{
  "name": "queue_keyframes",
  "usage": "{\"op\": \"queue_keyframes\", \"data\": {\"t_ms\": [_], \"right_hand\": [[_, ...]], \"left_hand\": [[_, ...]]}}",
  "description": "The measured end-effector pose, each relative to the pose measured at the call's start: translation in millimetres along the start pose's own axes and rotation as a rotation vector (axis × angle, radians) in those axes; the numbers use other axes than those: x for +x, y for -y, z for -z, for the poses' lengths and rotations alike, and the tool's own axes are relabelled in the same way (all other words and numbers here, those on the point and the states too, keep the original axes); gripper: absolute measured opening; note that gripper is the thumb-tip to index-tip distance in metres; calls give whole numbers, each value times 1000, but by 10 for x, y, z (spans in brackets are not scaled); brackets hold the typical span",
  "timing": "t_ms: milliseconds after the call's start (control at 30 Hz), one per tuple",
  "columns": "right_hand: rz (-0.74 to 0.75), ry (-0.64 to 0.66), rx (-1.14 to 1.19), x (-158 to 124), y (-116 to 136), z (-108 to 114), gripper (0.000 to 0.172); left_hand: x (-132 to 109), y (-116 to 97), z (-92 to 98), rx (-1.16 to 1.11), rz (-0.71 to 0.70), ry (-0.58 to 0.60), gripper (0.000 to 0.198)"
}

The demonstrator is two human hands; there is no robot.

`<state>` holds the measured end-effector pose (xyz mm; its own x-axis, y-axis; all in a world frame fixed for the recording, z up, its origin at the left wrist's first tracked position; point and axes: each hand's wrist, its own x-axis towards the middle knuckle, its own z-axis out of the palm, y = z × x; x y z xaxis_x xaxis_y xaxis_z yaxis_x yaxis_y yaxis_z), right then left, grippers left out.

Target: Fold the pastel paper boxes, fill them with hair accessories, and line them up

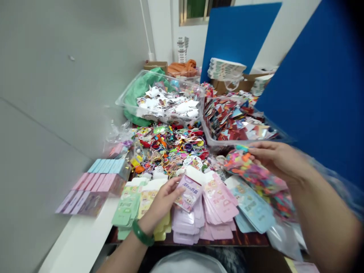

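In the head view, the left hand (pixel 167 194), at lower centre, pinches a purple printed box (pixel 188 194) above flat purple cartons (pixel 186 229) stacked on the table (pixel 247 239). Right of centre, the right hand (pixel 273 158) pinches a small turquoise piece (pixel 242 148) over a bag of multicoloured pieces (pixel 263 178); a clear plastic bin (pixel 227 143) sits just beyond.

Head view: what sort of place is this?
Probably a small packing workroom, judging by the stacked flat packets, the heap of trinkets and the clear tubs full of paper-like pieces.
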<state>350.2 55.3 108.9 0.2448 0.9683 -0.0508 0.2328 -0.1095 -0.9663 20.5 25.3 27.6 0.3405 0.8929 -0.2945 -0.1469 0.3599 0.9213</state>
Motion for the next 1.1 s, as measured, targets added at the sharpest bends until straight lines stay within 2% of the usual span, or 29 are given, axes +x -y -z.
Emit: {"op": "queue_keyframes", "data": {"t_ms": [100,167,233,300,367,500,700,833,1000,1100], "right_hand": [[-32,287,48,-190,124,-578,21],[72,424,-60,-302,166,-906,15],[205,509,-225,-371,177,-1141,14],[305,525,-378,-390,169,-1279,17],[341,499,-446,-367,155,-1342,19],[317,483,-490,-309,156,-1391,16],[362,577,-718,-375,287,-1451,21],[346,738,-695,-387,327,-1469,25],[333,704,-674,-373,327,-1579,23],[324,854,-642,-271,331,-1618,21]], "left_hand": [[3,10,-25,4,-29,28,42],[-13,0,-34,-8,-47,47,42],[-36,-17,-26,-14,-65,54,43],[-59,-25,1,1,-67,45,43],[-73,-17,36,18,-57,30,43],[-77,39,73,11,-41,-10,43],[-69,105,44,-17,-107,8,38],[-61,144,44,-11,-110,0,40],[-59,159,64,22,-60,-31,41],[-69,155,90,46,-127,-51,36]]}}
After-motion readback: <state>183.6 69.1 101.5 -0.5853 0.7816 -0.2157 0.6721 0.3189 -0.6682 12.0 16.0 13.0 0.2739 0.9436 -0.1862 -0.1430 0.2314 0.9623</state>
